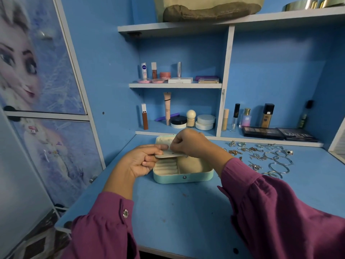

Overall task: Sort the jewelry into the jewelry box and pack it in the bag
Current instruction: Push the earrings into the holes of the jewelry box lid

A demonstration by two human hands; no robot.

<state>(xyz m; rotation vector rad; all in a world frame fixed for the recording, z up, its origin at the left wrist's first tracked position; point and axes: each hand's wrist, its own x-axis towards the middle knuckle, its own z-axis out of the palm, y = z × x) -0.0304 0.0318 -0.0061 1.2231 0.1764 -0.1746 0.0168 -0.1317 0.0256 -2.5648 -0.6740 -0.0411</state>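
A small mint-green jewelry box (183, 178) lies open on the blue desk, its cream lining, ring rolls and lid (164, 141) showing. My left hand (143, 161) pinches a cream insert panel (168, 155) held flat over the box. My right hand (188, 143) hovers above the panel with its fingertips pinched on something tiny that I cannot make out. Loose jewelry (261, 157), several rings, earrings and silver bangles (280, 163), is spread on the desk to the right of the box.
Cosmetics fill the shelves behind the box, with two dark palettes (278, 134) at the desk's back right. A grey-brown bag (207, 11) sits on the top shelf. A cupboard door with a cartoon print stands at the left. The desk's front edge (149, 248) is close.
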